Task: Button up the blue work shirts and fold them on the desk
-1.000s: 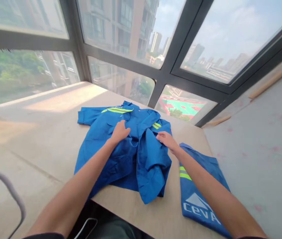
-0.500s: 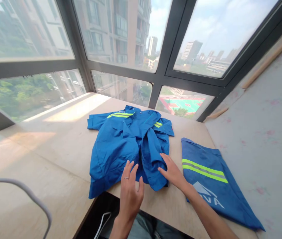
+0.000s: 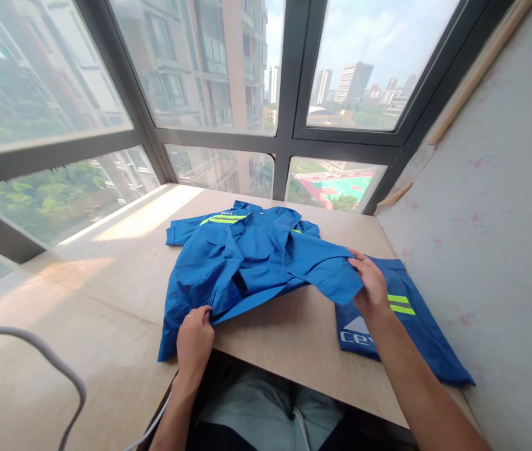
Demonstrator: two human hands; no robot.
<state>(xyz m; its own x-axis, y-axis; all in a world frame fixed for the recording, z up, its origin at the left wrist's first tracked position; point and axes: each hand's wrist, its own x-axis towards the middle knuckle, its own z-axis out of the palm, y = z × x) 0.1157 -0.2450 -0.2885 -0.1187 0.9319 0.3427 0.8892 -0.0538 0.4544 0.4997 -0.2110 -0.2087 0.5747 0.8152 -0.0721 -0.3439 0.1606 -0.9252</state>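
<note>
A blue short-sleeved work jacket with yellow-green reflective strips lies spread on the wooden tabletop, its collar toward the windows and its front partly open. My left hand grips the bottom hem near the table's front edge, fingers closed on the cloth. Lifted out to the right, the jacket's other front panel is pinched at its corner by my right hand. Beneath that raised corner and my right forearm lies a second folded blue garment with a reflective band and white lettering, partly hidden.
The pale wooden tabletop runs back to grey-framed windows. A grey cable arches over its left side. On the right stands a papered wall. My lap is below the front edge.
Both hands, open before, have closed on the jacket. My left hand moved left to the hem; my right hand moved right and up, pulling the front panel outward over the folded garment.
</note>
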